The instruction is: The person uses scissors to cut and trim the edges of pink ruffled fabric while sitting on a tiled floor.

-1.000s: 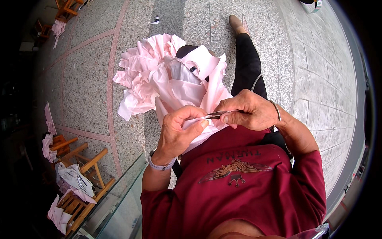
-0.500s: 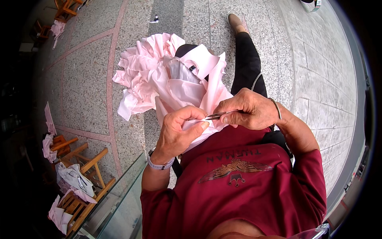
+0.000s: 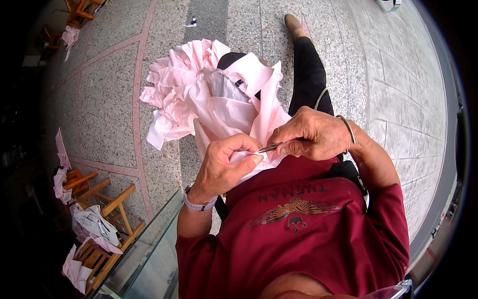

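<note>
A pale pink collared shirt [image 3: 234, 115] lies bunched over my lap, its collar standing up at the far end. My left hand [image 3: 226, 162] is closed, pinching an edge of the shirt between thumb and forefinger. Thumb and curled fingers of my right hand [image 3: 312, 135] grip small pointed metal thread snips [image 3: 270, 148]. The snips point left, their tips right at the pinched cloth by my left fingertips. Their rear part is hidden inside my right hand, and I cannot make out any thread at the tips.
Wooden stools [image 3: 112, 207] with pink and white garments [image 3: 94, 224] on them stand at the lower left, beside a glass-topped edge [image 3: 154, 259]. More wooden furniture [image 3: 79, 12] is at the far left. A small black-and-white scrap [image 3: 192, 22] lies on the speckled floor [image 3: 107, 89].
The snips' tips have come together and moved slightly at the pinched cloth. My left hand keeps its pinch, and the shirt has barely shifted.
</note>
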The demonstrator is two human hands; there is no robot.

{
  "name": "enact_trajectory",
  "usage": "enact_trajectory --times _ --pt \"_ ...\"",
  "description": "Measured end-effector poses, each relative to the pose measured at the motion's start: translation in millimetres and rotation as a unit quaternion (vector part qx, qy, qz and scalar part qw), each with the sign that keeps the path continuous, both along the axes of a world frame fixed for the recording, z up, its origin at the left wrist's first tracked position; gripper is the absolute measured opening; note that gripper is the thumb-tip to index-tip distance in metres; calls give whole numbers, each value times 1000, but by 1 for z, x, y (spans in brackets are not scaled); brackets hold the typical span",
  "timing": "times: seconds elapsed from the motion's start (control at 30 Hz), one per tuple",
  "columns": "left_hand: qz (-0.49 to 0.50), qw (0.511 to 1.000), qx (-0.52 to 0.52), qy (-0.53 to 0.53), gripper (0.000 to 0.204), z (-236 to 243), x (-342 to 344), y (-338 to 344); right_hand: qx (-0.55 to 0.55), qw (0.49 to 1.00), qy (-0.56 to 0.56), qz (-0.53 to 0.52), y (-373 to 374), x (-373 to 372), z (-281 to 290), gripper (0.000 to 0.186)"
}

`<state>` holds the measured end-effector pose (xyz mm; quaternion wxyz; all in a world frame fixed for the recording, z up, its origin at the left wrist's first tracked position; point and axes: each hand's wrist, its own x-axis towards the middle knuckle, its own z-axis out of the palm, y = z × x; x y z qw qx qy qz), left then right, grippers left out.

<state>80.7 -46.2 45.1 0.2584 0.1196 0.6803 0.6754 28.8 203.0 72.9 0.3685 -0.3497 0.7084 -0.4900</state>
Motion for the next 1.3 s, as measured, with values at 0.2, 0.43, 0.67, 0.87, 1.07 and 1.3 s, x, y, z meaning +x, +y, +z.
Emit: enact_trajectory --times 0.2,0.43,0.67,0.87,1.07,1.3 --pt "-4 1000 -18 -19 7 4 0 0 -12 1000 1 -2 0 0 0 21" --pt "-11 1000 -23 -14 7 3 0 -1 -15 1000 2 -1 0 0 0 21" --pt "-21 999 -18 -22 7 6 -1 0 -17 1000 10 3 -1 1 2 22" --pt "-25 1000 -16 -8 8 2 0 -1 -2 1000 1 4 0 0 -1 20" --pt "-17 999 8 -30 10 0 0 4 -22 996 -79 -24 -4 6 -13 14" --pt "37 998 48 -14 11 -1 -2 1 -91 975 -137 -152 -5 13 -13 17"
